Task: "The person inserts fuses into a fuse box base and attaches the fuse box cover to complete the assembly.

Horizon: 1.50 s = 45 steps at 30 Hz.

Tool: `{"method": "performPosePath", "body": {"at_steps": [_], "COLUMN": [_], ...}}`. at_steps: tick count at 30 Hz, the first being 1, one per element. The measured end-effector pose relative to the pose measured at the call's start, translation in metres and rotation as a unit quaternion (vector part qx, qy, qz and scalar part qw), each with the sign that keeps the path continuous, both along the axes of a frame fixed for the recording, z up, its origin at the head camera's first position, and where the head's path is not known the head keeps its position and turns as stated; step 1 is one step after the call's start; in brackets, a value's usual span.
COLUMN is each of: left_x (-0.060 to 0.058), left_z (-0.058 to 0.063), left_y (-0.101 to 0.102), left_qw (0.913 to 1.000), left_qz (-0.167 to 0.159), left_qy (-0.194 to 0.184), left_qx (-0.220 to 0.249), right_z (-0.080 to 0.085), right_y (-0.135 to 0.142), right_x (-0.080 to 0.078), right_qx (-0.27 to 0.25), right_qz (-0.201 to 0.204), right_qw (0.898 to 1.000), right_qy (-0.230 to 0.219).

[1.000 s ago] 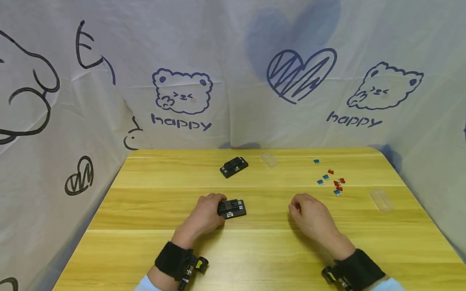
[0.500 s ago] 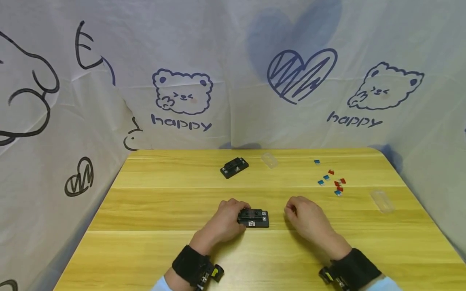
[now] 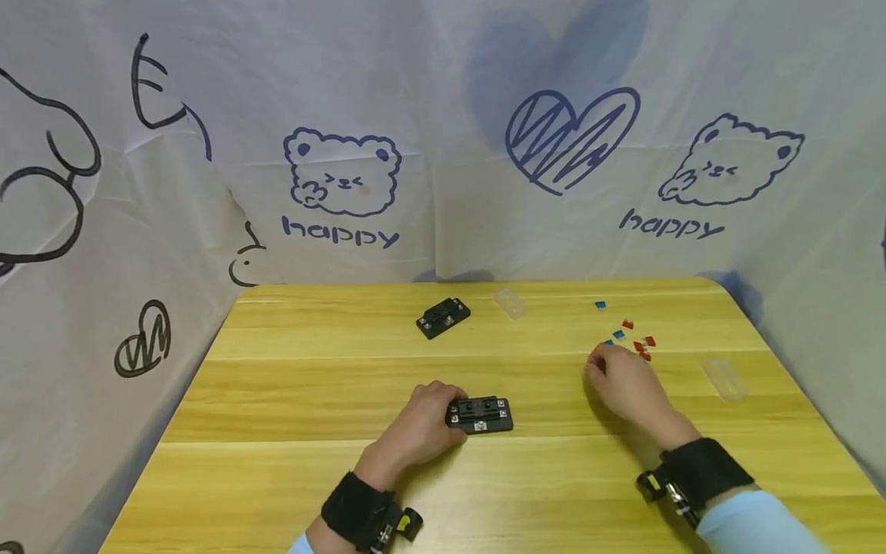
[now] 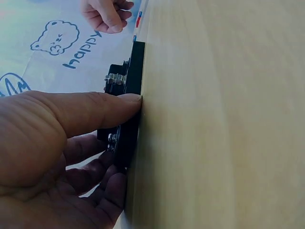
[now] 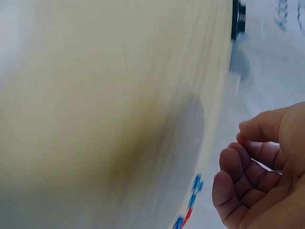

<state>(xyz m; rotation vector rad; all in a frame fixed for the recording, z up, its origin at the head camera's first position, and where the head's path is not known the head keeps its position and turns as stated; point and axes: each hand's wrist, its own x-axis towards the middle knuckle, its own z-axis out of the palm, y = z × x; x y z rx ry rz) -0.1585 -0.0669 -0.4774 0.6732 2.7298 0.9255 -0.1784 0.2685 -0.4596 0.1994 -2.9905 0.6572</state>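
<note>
My left hand (image 3: 424, 427) grips the left end of a black fuse block (image 3: 484, 415) that lies on the table. In the left wrist view, the thumb lies along one side of the block (image 4: 136, 71), the fingers on the other; its metal nuts show. The right hand (image 3: 631, 388) hovers at the near side of the small blade fuses, overlapping some in the head view. Among these are blue fuses (image 3: 618, 335) and red fuses (image 3: 649, 341). In the right wrist view, the right hand (image 5: 259, 174) has loosely curled fingers, thumb tip near the index finger, nothing between them.
A second black fuse block (image 3: 443, 318) sits farther back on the wooden table (image 3: 311, 392). Beside it lies a clear plastic cover (image 3: 510, 304), and another clear cover (image 3: 725, 379) is at the right. A white cloth (image 3: 443, 92) with drawings hangs behind.
The left hand has slid the fuse block rightward and a little nearer, then stopped. The right hand has moved right and forward to the fuses.
</note>
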Motion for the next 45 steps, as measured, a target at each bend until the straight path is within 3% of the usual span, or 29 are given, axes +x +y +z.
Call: {"method": "performPosePath", "body": {"at_steps": [6, 10, 23, 36, 45], "left_x": [0.001, 0.001, 0.003, 0.0, 0.0], "left_z": [-0.002, -0.004, -0.003, -0.006, -0.004], "left_y": [0.001, 0.002, 0.004, 0.002, 0.001], "left_qw": [0.9999, 0.9997, 0.9998, 0.9999, 0.9999], "left_qz": [-0.009, -0.012, -0.01, -0.003, -0.002], "left_qy": [-0.004, -0.01, -0.013, -0.01, -0.01], "left_qx": [0.014, 0.019, 0.011, 0.009, 0.013], "right_z": [0.002, -0.003, -0.011, -0.004, 0.006], "right_y": [0.03, 0.039, 0.035, 0.032, -0.001], "right_x": [-0.021, -0.029, -0.046, -0.047, -0.034], "right_qx": [0.017, 0.032, 0.065, 0.04, -0.007], "right_qz": [-0.036, -0.038, -0.038, -0.042, -0.017], "right_qw": [0.999, 0.999, 0.997, 0.996, 1.0], "right_qy": [-0.006, -0.004, -0.022, -0.065, -0.008]}}
